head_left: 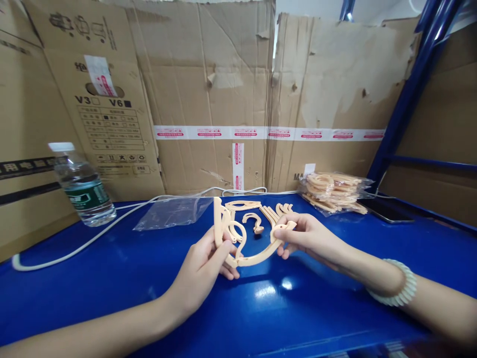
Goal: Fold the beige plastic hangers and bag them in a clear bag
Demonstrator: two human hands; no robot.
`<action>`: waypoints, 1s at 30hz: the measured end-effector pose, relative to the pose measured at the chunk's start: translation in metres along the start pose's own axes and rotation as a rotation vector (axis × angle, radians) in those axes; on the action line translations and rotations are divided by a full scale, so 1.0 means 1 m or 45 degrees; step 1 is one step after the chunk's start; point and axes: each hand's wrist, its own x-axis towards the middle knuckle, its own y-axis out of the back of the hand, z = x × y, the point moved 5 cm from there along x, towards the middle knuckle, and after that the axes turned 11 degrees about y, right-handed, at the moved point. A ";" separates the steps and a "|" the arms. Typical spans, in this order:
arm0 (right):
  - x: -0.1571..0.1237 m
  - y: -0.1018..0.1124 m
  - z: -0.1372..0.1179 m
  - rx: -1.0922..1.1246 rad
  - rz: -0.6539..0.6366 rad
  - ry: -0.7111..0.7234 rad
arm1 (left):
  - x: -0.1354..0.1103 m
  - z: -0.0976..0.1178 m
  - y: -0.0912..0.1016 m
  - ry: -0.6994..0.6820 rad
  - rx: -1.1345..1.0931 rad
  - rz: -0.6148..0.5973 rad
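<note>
A beige plastic folding hanger is held up in front of me, bent at its joints. My left hand is closed around its left part, thumb on the near side. My right hand pinches the right end between thumb and fingers. Just behind lies a loose beige hook on the blue table. Several slim beige pieces sit right of the hook, with small curved pieces beside them. Another beige hanger piece rests at the back. The left hand partly hides some parts behind it.
A clear plastic bag lies flat at the left, near a water bottle and a white cable. Bagged beige parts are piled at the back right beside a phone. Cardboard walls close off the back.
</note>
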 end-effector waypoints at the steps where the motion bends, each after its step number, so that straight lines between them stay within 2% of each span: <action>1: 0.000 0.000 0.000 0.007 0.013 -0.013 | 0.001 -0.001 0.001 0.006 -0.019 -0.004; 5: -0.002 -0.001 0.001 -0.004 0.060 -0.033 | 0.007 -0.005 0.003 0.060 -0.017 -0.039; 15: -0.002 0.008 0.001 -0.224 0.124 -0.042 | 0.010 -0.002 0.010 0.033 0.068 0.057; 20: 0.001 0.015 0.001 -0.108 0.207 0.006 | 0.010 0.000 0.010 0.045 0.044 0.065; 23: 0.003 0.013 -0.001 0.039 0.166 0.083 | 0.011 0.002 0.009 0.032 0.053 0.075; 25: 0.002 0.008 0.000 0.102 0.122 0.086 | 0.010 0.004 0.006 -0.008 0.099 0.013; 30: -0.002 -0.001 0.006 0.102 0.072 0.068 | 0.002 0.007 -0.008 -0.039 0.254 -0.298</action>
